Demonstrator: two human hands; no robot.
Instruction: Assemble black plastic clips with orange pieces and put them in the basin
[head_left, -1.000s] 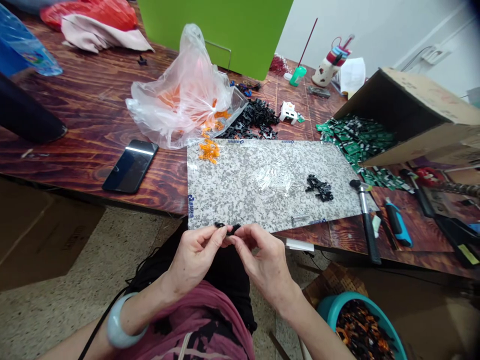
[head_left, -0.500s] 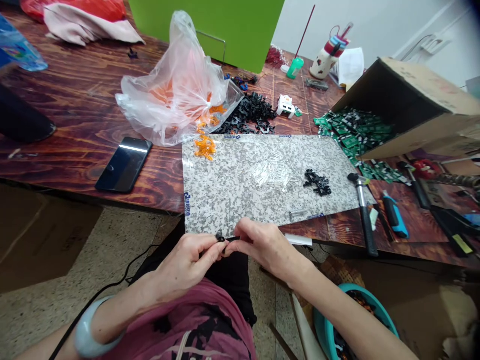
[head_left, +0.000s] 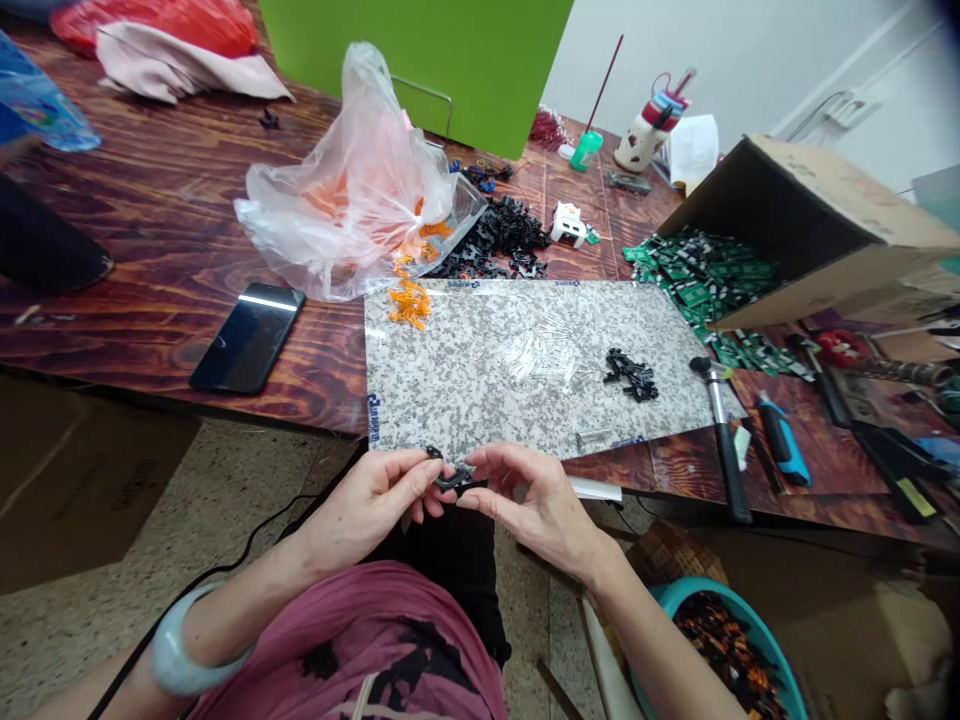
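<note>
The person's left hand (head_left: 379,508) pinches a small black part (head_left: 450,481) between thumb and fingers. The right hand (head_left: 538,505), thumb and forefinger parted, curves around the part's far end; any contact is unclear. Just beyond both hands lies a speckled sheet (head_left: 442,375).

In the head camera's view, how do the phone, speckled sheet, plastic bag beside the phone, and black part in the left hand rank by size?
1. Speckled sheet
2. Plastic bag
3. Phone
4. Black part, partly hidden by the left hand
</note>
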